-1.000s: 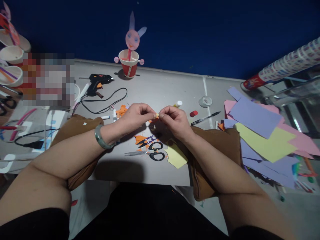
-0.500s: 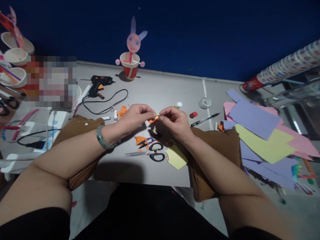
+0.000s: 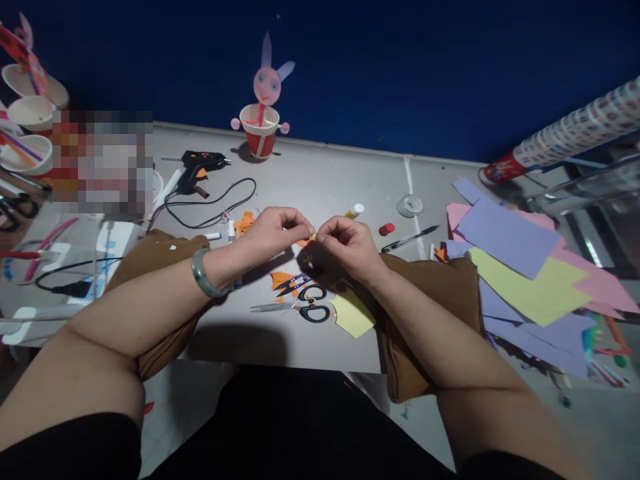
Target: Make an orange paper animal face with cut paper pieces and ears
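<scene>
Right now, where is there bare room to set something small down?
Mainly the back of the table, between the rabbit cup and the round clear object; also the shadowed strip between the black-handled scissors and the near edge. It's crowded below the left hand and right hand, and across the paper sheets.

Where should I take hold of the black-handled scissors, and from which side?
Probably by the near loop of the black-handled scissors, coming from the near edge of the table: the loops lie to the right, the blades point left, and the purple snips lie on the far side.
</scene>
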Demonstrator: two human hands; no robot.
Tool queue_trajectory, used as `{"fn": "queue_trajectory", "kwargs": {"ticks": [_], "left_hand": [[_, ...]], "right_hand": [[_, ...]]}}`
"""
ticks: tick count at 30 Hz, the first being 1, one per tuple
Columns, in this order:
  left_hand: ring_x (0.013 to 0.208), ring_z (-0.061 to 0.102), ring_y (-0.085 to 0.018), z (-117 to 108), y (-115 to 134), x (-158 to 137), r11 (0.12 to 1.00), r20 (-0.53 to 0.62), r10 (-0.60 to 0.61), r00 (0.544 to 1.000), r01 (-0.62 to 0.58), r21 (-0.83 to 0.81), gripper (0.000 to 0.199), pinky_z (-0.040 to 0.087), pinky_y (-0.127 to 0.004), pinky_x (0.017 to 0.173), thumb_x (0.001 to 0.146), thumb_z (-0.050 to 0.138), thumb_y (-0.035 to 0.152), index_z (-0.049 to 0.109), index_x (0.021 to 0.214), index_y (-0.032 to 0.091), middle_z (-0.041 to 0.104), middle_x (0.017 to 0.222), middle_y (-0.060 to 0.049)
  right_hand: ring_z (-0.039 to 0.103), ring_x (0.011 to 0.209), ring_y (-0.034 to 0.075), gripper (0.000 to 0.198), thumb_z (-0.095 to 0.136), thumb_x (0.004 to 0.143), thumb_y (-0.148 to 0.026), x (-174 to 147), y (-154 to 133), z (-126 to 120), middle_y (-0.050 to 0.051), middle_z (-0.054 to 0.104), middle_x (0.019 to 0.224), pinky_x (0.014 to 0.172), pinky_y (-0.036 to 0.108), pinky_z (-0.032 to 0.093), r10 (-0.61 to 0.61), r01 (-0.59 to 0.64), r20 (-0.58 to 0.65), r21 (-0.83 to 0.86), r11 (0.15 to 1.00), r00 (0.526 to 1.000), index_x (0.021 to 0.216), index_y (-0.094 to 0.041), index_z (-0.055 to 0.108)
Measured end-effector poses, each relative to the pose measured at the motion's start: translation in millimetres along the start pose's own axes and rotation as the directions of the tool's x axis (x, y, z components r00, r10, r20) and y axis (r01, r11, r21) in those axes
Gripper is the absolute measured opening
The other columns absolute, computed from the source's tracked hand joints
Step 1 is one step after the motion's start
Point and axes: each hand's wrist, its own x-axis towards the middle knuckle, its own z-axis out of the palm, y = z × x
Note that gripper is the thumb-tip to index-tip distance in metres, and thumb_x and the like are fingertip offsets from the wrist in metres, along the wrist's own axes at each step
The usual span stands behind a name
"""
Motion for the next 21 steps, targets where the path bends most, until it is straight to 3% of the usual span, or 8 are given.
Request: {"fn": "queue_trajectory", "kwargs": {"ticks": [13,17,21], "left_hand": [[0.069,0.06,-0.012,0,1,0,0.997,0.034,0.002,0.999,-0.004,0.073,0.012,0.048,-0.028,0.074,0.08,0.065,0.02,0.069,0.07,0.016,0.068,0.07,-0.001],[0.073,0.062,-0.012,0,-5,0,0.983,0.021,0.145,0.989,-0.147,0.106,0.008,0.048,-0.027,0.072,0.077,0.065,0.014,0.07,0.082,0.016,0.072,0.079,-0.001],[0.079,0.064,-0.013,1,-9,-1,0.91,-0.007,0.36,0.933,-0.349,0.225,0.014,0.049,-0.027,0.075,0.078,0.064,0.011,0.071,0.087,0.018,0.074,0.083,-0.001]], "right_hand": [[0.043,0.056,0.008,0.016,0.07,0.075,-0.031,0,-2,1,-0.004,0.056,0.061,0.053,0.024,0.035,0.031,-0.031,0.0,0.05,0.998,1.0,0.07,-0.019,0.061],[0.033,0.049,0.006,0.02,0.073,0.075,-0.034,2,0,-2,-0.007,0.048,0.057,0.047,0.023,0.025,0.152,-0.154,0.026,0.194,0.969,0.988,0.072,-0.019,0.059],[0.031,0.047,0.005,0.025,0.076,0.074,-0.034,4,0,-5,-0.007,0.046,0.055,0.045,0.021,0.019,0.235,-0.277,0.162,0.325,0.904,0.958,0.071,-0.019,0.057]]}}
